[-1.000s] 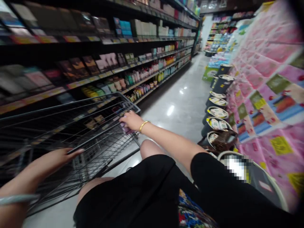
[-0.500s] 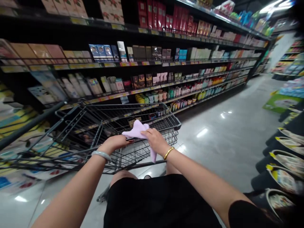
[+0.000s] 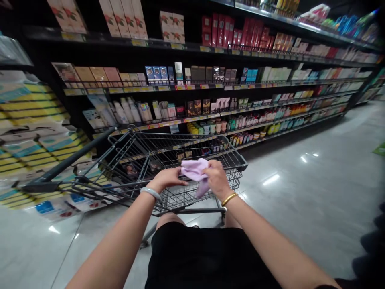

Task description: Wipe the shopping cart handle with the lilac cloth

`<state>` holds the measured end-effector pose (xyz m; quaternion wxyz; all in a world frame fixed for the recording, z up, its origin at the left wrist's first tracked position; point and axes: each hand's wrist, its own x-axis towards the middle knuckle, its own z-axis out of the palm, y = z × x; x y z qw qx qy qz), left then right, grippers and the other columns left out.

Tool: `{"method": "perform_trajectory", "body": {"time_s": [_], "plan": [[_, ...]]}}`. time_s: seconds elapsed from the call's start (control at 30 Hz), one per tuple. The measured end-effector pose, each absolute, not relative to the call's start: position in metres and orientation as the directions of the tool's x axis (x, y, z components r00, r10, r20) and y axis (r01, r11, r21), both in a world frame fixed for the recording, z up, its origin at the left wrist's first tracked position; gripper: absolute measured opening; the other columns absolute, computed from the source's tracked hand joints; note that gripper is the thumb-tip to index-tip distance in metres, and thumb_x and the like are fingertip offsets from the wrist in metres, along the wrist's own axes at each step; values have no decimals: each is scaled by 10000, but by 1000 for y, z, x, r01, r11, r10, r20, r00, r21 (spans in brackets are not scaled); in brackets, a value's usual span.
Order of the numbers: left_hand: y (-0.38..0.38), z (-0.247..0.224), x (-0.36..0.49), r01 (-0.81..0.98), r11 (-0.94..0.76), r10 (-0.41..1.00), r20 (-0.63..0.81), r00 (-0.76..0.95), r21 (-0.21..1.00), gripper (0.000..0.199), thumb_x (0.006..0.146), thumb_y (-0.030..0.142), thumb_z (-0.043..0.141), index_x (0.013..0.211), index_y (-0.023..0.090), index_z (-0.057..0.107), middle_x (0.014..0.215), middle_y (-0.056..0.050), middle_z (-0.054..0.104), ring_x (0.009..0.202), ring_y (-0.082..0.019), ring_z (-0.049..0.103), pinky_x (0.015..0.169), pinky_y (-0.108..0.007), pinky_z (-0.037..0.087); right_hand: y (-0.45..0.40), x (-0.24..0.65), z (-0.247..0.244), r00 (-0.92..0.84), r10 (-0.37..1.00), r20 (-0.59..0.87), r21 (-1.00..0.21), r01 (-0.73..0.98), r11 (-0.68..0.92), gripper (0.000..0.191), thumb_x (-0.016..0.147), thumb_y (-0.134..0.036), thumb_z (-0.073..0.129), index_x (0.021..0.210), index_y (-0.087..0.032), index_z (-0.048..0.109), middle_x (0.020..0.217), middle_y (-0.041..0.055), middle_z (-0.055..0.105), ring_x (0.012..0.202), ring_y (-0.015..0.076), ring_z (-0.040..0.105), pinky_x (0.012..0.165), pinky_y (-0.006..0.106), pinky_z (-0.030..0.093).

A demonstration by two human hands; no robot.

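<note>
A crumpled lilac cloth (image 3: 194, 169) is held over the near side rail of a dark wire shopping cart (image 3: 243, 165). My right hand (image 3: 217, 180) is closed on the cloth's right part, and one end hangs below the fingers. At the cloth's left edge is my left hand (image 3: 170, 179), its thumb and fingers apart, with the thumb tip close to the cloth; nothing shows between them. Whether the thumb touches the cloth is unclear. The cart's handle (image 3: 72, 160) slants off to the left.
Long black shelves (image 3: 198, 117) of boxes, bottles and tubes run behind the cart. Stacked yellow-and-white packages (image 3: 36, 120) stand at the left. Grey shiny floor (image 3: 288, 200) lies to the right, with dark shapes at the far right edge.
The view has turned left, so shelves, cart and hands appear further right. The cloth is more bunched in my right hand, and my left hand's thumb and fingers now show apart.
</note>
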<state>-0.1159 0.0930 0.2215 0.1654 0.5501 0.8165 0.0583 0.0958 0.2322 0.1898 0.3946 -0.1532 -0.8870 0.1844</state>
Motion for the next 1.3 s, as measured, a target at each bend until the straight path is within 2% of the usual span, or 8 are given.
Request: {"method": "perform_trajectory", "body": {"time_s": [0.13,0.27,0.43,0.57,0.63,0.73,0.9,1.3], "plan": [[89,225,-105,736,208,931,101,-351,644,1060,672,684,638,1502,167,228,1539,-147,286,1386,-307,312,1127,-418,259,245,101,206,-422,573,702,-518,249,818,349,761,-22,454,771,-222,741,1032,77,487,1002,246,420,929,417,396],[106,225,-52,322,-85,905,208,-371,943,813,825,670,474,1468,195,330,1502,-130,369,1344,-285,382,1115,-439,279,215,86,214,-441,549,710,-569,99,816,367,793,-62,442,978,-232,710,1138,82,508,1102,254,440,1007,438,371],[104,222,-15,-279,-192,910,65,-409,941,901,806,805,179,1318,150,524,1194,-144,649,1086,-251,601,977,-402,437,176,65,197,-633,404,660,-554,-47,831,674,793,-217,577,1428,-254,357,1429,90,408,1340,290,326,1122,539,215],[61,225,-42,-57,74,865,-93,-493,996,906,804,809,160,1163,132,644,1013,-116,714,941,-246,648,867,-383,492,185,56,179,-766,263,587,-433,-22,901,621,769,-121,616,1345,-310,479,1400,57,462,1322,275,361,1095,533,257],[34,231,-64,342,234,824,2,-567,910,773,851,741,264,1116,149,684,1030,-95,718,993,-259,631,907,-382,466,186,48,176,-792,223,569,-393,-24,919,562,779,-60,592,1279,-313,553,1283,53,557,1224,243,452,1045,458,340],[-8,245,-99,792,407,797,245,-551,455,583,909,599,351,1202,193,650,1201,-94,662,1148,-268,549,1030,-388,360,168,27,179,-795,194,575,-330,-9,944,425,839,-106,587,1200,-328,619,1200,66,597,1144,249,483,987,439,369],[-58,253,-139,768,637,761,213,-613,-66,510,944,510,321,1166,179,639,1081,-136,687,1067,-276,580,972,-402,351,117,-14,186,-786,-50,616,-159,-186,970,304,926,-238,537,1182,-378,619,1298,50,558,1187,264,442,992,480,324],[-61,230,-146,718,678,731,247,-637,-155,374,953,389,346,856,182,642,835,-89,668,850,-245,608,744,-353,368,88,-50,179,-784,-48,619,-106,-144,984,231,937,-264,540,1106,-378,647,1297,22,548,1151,240,430,900,426,322]]}}
